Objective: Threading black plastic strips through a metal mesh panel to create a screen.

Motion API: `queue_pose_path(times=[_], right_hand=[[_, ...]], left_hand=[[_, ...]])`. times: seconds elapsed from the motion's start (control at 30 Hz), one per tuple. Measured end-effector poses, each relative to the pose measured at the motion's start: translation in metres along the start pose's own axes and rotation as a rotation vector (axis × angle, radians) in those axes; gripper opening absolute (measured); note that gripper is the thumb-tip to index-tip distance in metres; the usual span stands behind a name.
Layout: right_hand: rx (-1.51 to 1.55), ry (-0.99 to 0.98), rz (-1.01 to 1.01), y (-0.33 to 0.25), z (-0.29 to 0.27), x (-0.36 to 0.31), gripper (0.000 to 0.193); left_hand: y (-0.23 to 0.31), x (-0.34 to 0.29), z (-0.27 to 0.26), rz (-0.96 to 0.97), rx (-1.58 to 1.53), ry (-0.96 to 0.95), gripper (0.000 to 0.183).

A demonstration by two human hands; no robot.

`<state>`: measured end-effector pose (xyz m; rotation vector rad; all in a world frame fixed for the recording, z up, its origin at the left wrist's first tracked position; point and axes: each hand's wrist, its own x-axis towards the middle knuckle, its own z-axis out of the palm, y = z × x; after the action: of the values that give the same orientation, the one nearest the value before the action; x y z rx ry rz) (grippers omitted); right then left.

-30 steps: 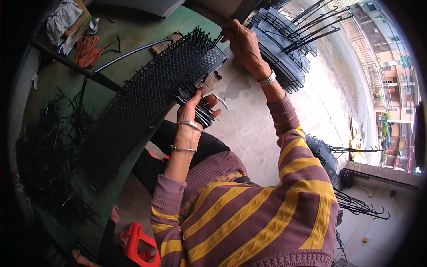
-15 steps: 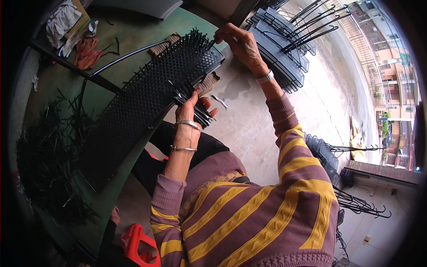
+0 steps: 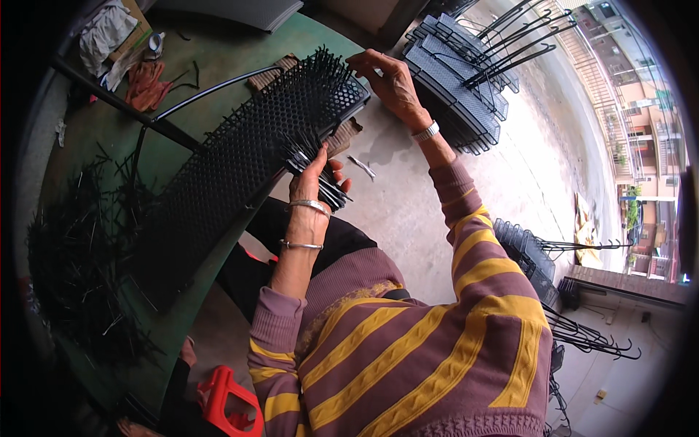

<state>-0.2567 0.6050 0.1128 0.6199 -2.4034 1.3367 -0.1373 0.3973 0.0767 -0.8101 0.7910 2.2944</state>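
A long black perforated panel (image 3: 226,146) lies slanted over a green table, with many thin black strips sticking out along its far edge and far right end. My left hand (image 3: 314,175) is closed around a bundle of thin black strips (image 3: 331,194), some with a pale shine, against the panel's near side. Raised at the panel's far right end, my right hand (image 3: 389,81) is closed, thumb and fingertips together beside the upright strips. Whatever lies between those fingertips is too small to make out.
A tangled heap of black strips (image 3: 80,269) covers the table's left part. A bent metal rod (image 3: 211,91) crosses behind the panel, near a reddish-brown glove (image 3: 145,84). Stacked black mesh trays with hooks (image 3: 459,80) stand beyond my right hand. A red plastic object (image 3: 226,404) sits low.
My right hand has shifted slightly left and down, its fingers still by the strips at the panel's end. My left hand keeps its bundle in nearly the same place.
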Motion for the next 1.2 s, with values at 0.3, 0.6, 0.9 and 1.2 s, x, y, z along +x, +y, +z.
queue_pose_path(times=[0.3, 0.6, 0.9, 1.2], right_hand=[[-0.363, 0.302, -0.152, -0.002, 0.016, -0.005, 0.011], [-0.495, 0.303, 0.080, -0.007, 0.008, 0.000, 0.009], [-0.505, 0.276, 0.143, -0.007, 0.013, -0.006, 0.018], [-0.446, 0.238, 0.049, -0.013, 0.016, -0.003, 0.007]], left_hand=[[0.001, -0.006, 0.003, 0.011, -0.019, -0.010, 0.018], [0.003, -0.009, 0.004, 0.036, 0.028, -0.045, 0.018], [0.001, -0.013, 0.007, 0.028, 0.044, -0.062, 0.020], [0.003, -0.014, 0.006, 0.029, 0.043, -0.082, 0.020]])
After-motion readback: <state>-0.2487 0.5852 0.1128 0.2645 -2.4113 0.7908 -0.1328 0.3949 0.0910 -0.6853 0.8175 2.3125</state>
